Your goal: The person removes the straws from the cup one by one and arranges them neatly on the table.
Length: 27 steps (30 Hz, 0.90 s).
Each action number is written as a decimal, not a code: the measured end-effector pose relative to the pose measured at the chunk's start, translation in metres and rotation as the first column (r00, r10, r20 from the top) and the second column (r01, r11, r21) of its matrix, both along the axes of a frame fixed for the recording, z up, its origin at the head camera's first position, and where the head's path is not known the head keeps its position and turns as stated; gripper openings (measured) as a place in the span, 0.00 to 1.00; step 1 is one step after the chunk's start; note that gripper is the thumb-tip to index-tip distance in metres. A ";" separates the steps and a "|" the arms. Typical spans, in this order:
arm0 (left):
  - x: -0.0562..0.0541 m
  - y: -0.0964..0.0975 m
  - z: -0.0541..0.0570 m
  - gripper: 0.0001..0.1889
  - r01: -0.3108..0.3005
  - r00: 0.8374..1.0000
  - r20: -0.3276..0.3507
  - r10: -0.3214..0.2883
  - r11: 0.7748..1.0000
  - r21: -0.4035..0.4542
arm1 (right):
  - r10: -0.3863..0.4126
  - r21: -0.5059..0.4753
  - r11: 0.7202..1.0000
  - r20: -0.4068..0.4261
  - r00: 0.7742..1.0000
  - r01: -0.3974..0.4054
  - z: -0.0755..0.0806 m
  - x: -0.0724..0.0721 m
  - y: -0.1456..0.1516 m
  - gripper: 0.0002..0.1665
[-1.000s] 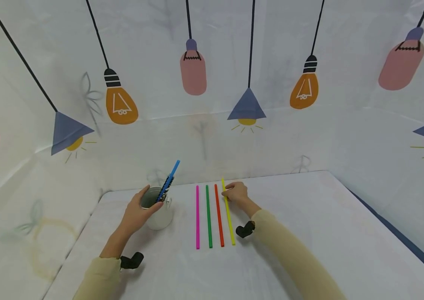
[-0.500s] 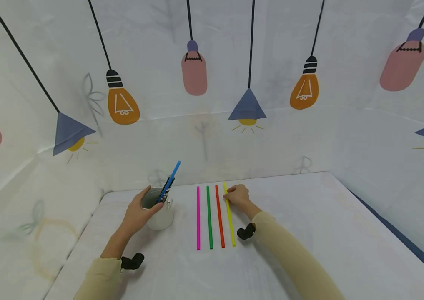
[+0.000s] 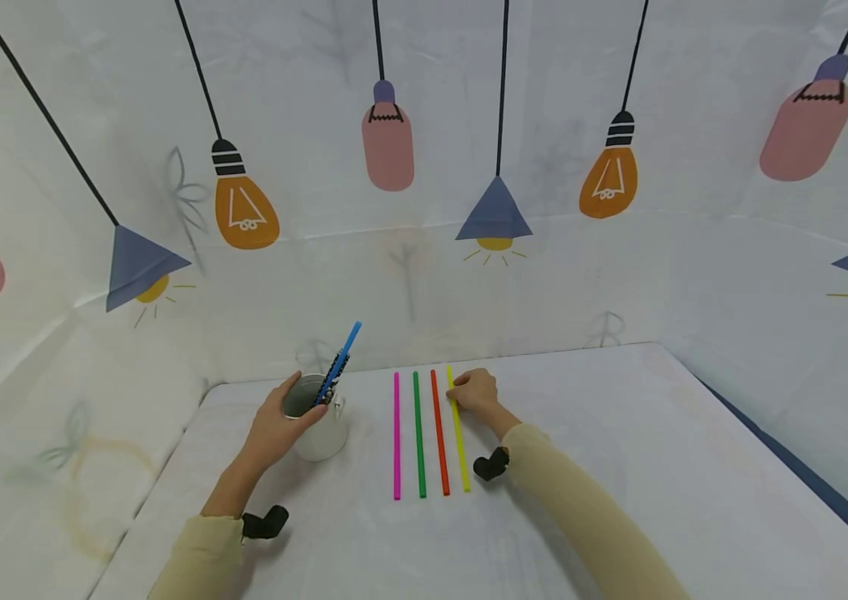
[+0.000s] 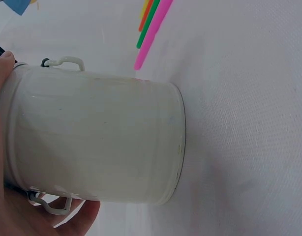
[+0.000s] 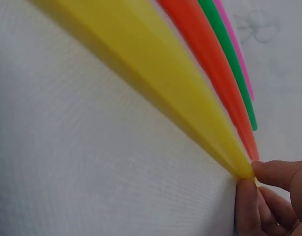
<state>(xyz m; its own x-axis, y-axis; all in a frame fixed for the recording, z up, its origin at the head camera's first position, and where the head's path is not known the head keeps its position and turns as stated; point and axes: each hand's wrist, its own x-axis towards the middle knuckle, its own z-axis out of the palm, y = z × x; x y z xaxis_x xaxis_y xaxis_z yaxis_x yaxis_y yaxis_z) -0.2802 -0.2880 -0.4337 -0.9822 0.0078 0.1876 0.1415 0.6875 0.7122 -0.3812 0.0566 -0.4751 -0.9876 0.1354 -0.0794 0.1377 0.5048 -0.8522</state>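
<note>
My left hand (image 3: 272, 432) grips the rim of a pale metal bucket (image 3: 322, 440) with small side loops (image 4: 67, 62), its thumb over the near rim. Inside the bucket lean a blue straw (image 3: 352, 337) and a black-and-white patterned strip (image 3: 333, 372). At the row of straws, my right hand (image 3: 477, 390) pinches the yellow straw (image 3: 461, 450) near its far end, between thumb and fingertips (image 5: 247, 189). To its left lie the red straw (image 3: 440, 437), the green straw (image 3: 419, 437) and the pink straw (image 3: 397, 437), spaced roughly side by side.
All of this is on a white-covered table (image 3: 581, 500). Close behind its far edge rises a white wall cloth (image 3: 424, 283) printed with hanging lamps. A dark blue strip (image 3: 791, 454) runs beyond the right edge.
Over the last second, my right hand and the yellow straw's far end have shifted slightly toward me. My left hand stays on the bucket, and the other straws keep their places.
</note>
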 end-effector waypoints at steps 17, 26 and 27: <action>-0.004 0.001 -0.001 0.51 0.003 1.000 -0.003 -0.003 1.000 -0.010 | -0.004 0.019 1.000 -0.001 1.000 0.004 0.000 0.001 0.003 0.16; -0.001 0.000 -0.001 0.50 0.002 1.000 0.000 -0.002 1.000 -0.005 | 0.007 0.037 0.999 -0.013 1.000 -0.006 -0.001 0.003 0.003 0.15; -0.001 0.000 -0.001 0.50 0.003 1.000 -0.003 -0.003 1.000 -0.006 | 0.007 0.037 0.999 -0.018 1.000 -0.007 -0.001 0.003 0.002 0.15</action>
